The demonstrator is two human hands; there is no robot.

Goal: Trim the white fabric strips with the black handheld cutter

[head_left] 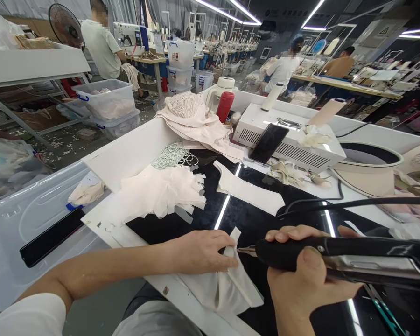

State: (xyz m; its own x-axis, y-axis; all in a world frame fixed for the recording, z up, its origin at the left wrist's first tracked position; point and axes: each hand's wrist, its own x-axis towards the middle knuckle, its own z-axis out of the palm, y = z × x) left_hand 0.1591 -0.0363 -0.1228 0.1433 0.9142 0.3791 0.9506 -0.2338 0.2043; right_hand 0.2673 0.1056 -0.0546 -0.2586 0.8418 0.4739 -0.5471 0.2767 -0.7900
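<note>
My left hand (205,252) has its fingers closed on a cream fabric piece (231,291) at the table's front edge. A narrow pale strip (235,237) sticks up past the fingertips. My right hand (304,275) is wrapped round a black corded handheld tool (364,261) with a silver panel. Its thin metal tip (247,250) points left, right by the fabric edge at my left fingertips; whether it touches cannot be made out. Beyond lie a cut cream fabric piece (252,189) and a fanned pile of cream pieces (164,189).
Behind stands a white vented machine box (290,135) with a phone (269,142) leaning on it. A red bottle (225,106), green cord loops (175,155) and a visor-like ring (367,156) are near. The tool's cable (371,202) crosses at right. Teal-handled scissors (385,308) lie front right.
</note>
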